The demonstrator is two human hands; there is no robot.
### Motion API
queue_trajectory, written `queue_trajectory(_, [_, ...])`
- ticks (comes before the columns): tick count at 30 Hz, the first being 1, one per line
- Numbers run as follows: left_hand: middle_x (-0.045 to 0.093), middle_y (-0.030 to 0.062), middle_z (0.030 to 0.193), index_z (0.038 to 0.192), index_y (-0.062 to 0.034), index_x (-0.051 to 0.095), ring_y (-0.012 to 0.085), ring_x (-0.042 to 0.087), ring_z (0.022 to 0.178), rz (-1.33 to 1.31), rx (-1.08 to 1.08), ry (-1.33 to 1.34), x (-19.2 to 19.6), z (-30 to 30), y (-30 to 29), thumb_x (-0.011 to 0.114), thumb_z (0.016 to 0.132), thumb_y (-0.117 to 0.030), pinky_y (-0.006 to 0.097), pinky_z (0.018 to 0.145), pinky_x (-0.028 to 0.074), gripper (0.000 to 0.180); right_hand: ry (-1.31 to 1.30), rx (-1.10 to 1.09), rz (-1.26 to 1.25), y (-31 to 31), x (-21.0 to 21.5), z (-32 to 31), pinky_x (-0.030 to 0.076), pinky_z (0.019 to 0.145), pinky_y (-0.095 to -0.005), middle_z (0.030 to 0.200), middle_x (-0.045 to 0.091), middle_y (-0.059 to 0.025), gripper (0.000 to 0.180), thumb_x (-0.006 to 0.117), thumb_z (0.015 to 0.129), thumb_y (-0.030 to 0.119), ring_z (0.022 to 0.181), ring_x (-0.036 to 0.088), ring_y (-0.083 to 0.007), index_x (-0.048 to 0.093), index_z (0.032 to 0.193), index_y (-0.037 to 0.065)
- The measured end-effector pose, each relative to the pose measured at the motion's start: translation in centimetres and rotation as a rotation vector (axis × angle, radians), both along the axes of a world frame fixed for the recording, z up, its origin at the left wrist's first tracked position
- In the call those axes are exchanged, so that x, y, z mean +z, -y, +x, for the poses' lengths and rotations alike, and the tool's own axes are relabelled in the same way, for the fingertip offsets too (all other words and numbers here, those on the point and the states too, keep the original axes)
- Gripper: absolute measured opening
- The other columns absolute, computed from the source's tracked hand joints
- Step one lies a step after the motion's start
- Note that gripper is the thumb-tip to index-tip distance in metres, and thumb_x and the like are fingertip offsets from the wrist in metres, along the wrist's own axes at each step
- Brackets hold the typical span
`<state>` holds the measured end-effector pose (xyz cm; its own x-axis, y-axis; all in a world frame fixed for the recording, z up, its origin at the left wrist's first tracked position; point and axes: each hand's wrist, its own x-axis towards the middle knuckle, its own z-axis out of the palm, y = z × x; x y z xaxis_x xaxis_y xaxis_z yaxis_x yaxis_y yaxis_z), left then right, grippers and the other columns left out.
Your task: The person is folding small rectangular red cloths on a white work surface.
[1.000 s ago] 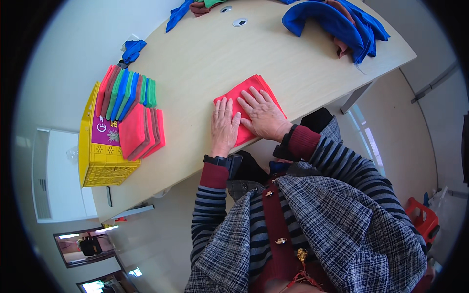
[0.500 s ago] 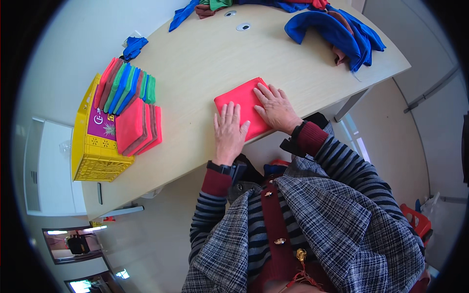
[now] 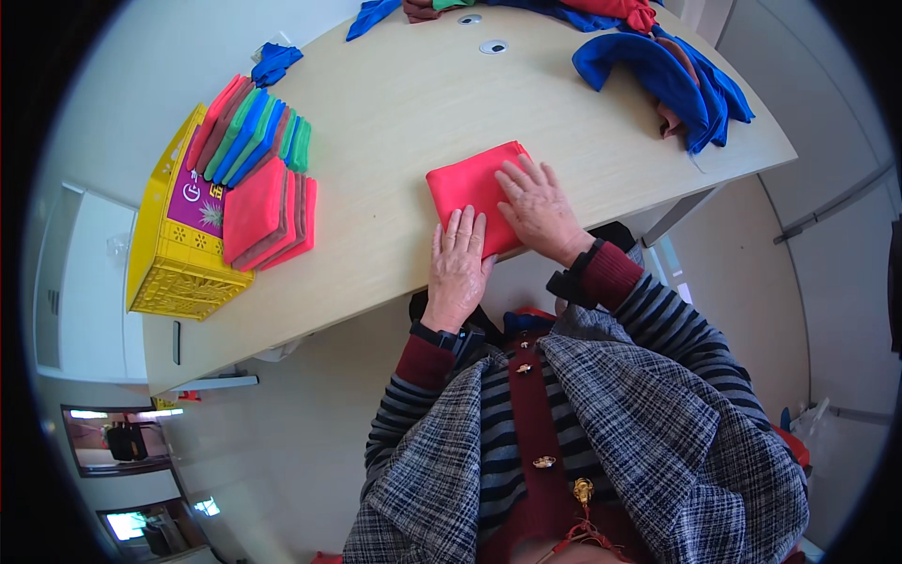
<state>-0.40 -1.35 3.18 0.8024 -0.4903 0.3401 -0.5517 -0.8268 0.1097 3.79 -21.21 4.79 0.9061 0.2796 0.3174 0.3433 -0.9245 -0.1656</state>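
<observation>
A red folded cloth (image 3: 470, 180) lies flat at the near edge of the pale table. My left hand (image 3: 457, 268) rests palm down over its near left part, fingers stretched out and close together. On the cloth's right side lies my right hand (image 3: 545, 211), also palm down, its fingers extended and slightly spread. Neither hand grips anything. To the left, a stack of folded cloths (image 3: 254, 211) in red, brown, green and blue leans on a yellow plastic basket (image 3: 193, 282).
Loose blue cloths (image 3: 648, 70) are heaped at the far right of the table (image 3: 376, 122). More crumpled cloths, one red (image 3: 625, 11), lie along the far edge. A small blue cloth (image 3: 276, 64) sits behind the stack. Two round cable holes pierce the tabletop.
My left hand has slid toward me over the red cloth, uncovering more of its left side. My right hand stays on the right part. The whole view has shifted slightly.
</observation>
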Motion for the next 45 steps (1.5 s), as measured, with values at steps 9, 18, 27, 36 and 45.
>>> queue_trajectory(9, [0.042, 0.0154, 0.155, 0.146, -0.0034, 0.047, 0.0330, 0.035, 0.146, -0.061, 0.025, -0.021, 0.5, -0.6, 0.7, 0.067, 0.092, -0.026, 0.053, 0.121, 0.026, 0.061, -0.014, 0.232, 0.190, -5.7, -0.9, -0.8, 0.020, 0.123, -0.0504, 0.155, 0.044, -0.0153, 0.060, 0.044, 0.103, 0.043, 0.149, 0.031, -0.0345, 0.046, 0.148, 0.004])
queue_trajectory(18, [0.044, 0.0159, 0.154, 0.148, -0.0018, 0.045, 0.0327, 0.036, 0.146, -0.053, 0.055, 0.003, -0.2, -0.6, 0.6, 0.071, 0.090, -0.025, 0.051, 0.120, 0.028, 0.068, 0.066, 0.077, 0.002, -2.1, -2.4, -0.1, 0.019, 0.123, -0.0482, 0.158, 0.042, -0.0125, 0.058, 0.043, 0.104, 0.041, 0.149, 0.030, -0.0337, 0.044, 0.151, 0.007])
queue_trajectory(27, [0.045, 0.0152, 0.153, 0.145, -0.0020, 0.049, 0.0299, 0.037, 0.146, -0.024, 0.088, 0.044, -0.3, -1.1, 0.3, 0.072, 0.089, -0.029, 0.051, 0.120, 0.029, 0.067, 0.017, -0.027, 0.013, 1.4, -2.2, -1.0, 0.023, 0.122, -0.0498, 0.158, 0.041, -0.0104, 0.057, 0.048, 0.103, 0.038, 0.149, 0.032, -0.0331, 0.042, 0.152, 0.009])
queue_trajectory(36, [0.044, 0.0147, 0.154, 0.148, -0.0024, 0.045, 0.0307, 0.040, 0.144, -0.135, 0.130, 0.009, -0.2, -2.9, -2.2, 0.072, 0.089, -0.028, 0.052, 0.119, 0.029, 0.070, 0.042, -0.185, 0.012, 6.6, -1.9, -1.2, 0.027, 0.120, -0.0505, 0.150, 0.048, -0.0138, 0.053, 0.051, 0.102, 0.034, 0.144, 0.038, -0.0337, 0.046, 0.148, 0.007])
queue_trajectory(45, [0.051, 0.0154, 0.148, 0.140, 0.0004, 0.052, 0.0332, 0.047, 0.138, -0.170, 0.053, 0.091, -0.3, -2.4, 0.1, 0.072, 0.089, -0.020, 0.050, 0.116, 0.035, 0.059, 0.100, 0.171, 0.254, -1.7, 0.7, -0.6, 0.029, 0.119, -0.0501, 0.150, 0.048, -0.0167, 0.054, 0.052, 0.102, 0.034, 0.143, 0.039, -0.0347, 0.046, 0.147, 0.004])
